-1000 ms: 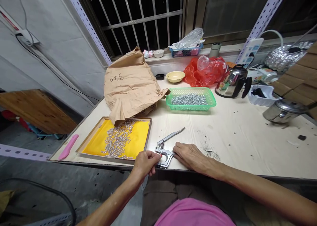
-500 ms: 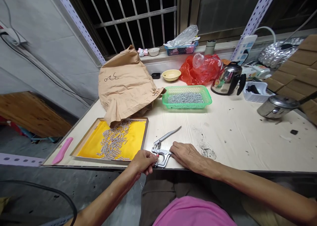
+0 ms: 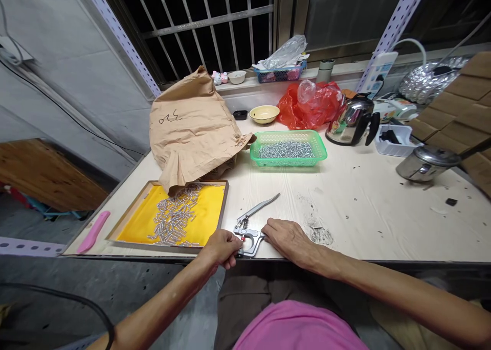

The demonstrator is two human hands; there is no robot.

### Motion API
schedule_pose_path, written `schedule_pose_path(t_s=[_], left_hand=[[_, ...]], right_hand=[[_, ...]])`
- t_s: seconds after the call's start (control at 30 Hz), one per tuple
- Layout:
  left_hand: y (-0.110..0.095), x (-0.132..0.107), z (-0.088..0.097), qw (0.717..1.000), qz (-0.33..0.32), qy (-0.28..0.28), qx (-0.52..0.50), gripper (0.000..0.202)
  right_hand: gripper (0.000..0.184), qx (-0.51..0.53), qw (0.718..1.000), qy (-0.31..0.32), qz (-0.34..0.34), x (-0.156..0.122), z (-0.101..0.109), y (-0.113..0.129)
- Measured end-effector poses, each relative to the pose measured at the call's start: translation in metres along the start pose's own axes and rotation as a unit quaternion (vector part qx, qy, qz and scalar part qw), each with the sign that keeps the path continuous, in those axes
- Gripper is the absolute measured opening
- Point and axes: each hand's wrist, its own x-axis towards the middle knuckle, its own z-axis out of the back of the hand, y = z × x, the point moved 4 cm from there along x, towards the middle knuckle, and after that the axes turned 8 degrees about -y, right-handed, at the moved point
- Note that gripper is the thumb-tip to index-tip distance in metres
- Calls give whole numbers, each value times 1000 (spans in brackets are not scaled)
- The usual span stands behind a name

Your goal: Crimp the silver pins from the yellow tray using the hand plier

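A silver-grey hand-press tool [image 3: 248,232] lies at the front edge of the worktop [image 3: 360,217], lower centre of the frame, long handle [image 3: 264,205] slanting upper right above its coiled spring [image 3: 246,223].

From my end I see a pale table [image 3: 364,186], wood-grained, with a dark smudge [image 3: 320,233] and scattered black specks. At its near edge lies a metal lever tool [image 3: 251,233], with a yellow-lined tray [image 3: 224,205] to its left and a pink handle-like piece [image 3: 93,232] at the corner. Behind the tray I get a brown paper bag [image 3: 192,130], then a green basket [image 3: 287,162]. Farther back stand a black dish [image 3: 240,115], a yellow bowl [image 3: 264,119], a red plastic bag [image 3: 314,110] and a kettle [image 3: 349,122]; at right, a white tub [image 3: 393,149] and a lidded pot [image 3: 420,169].
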Motion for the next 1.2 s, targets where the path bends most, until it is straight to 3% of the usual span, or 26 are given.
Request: schedule_pose_path(t_s=[0.27, 0.43, 0.57, 0.83, 1.0, 1.07, 1.2], left_hand=[[-1, 4, 3, 998, 36, 46, 18, 28], [-8, 2, 4, 999, 16, 20, 43, 25], [-13, 4, 5, 996, 5, 32, 79, 25], [-7, 9, 5, 996, 25, 76, 43, 30], [-4, 5, 3, 997, 32, 68, 13, 33], [-3, 4, 3, 998, 26, 59, 4, 33], [-1, 2, 3, 998, 28, 51, -4, 35]], right_hand=[[20, -2, 1000, 11, -5, 2, 2, 1], [20, -2, 1000, -22, 5, -1, -4, 1], [17, -1, 999, -36, 15, -3, -6, 0], [16, -15, 1000, -20, 12, -1, -8, 1], [19, 19, 1000, 5, -4, 3, 9, -4], [34, 31, 999, 6, -12, 8, 21, -11], [98, 14, 999, 44, -15, 22, 27, -32]])
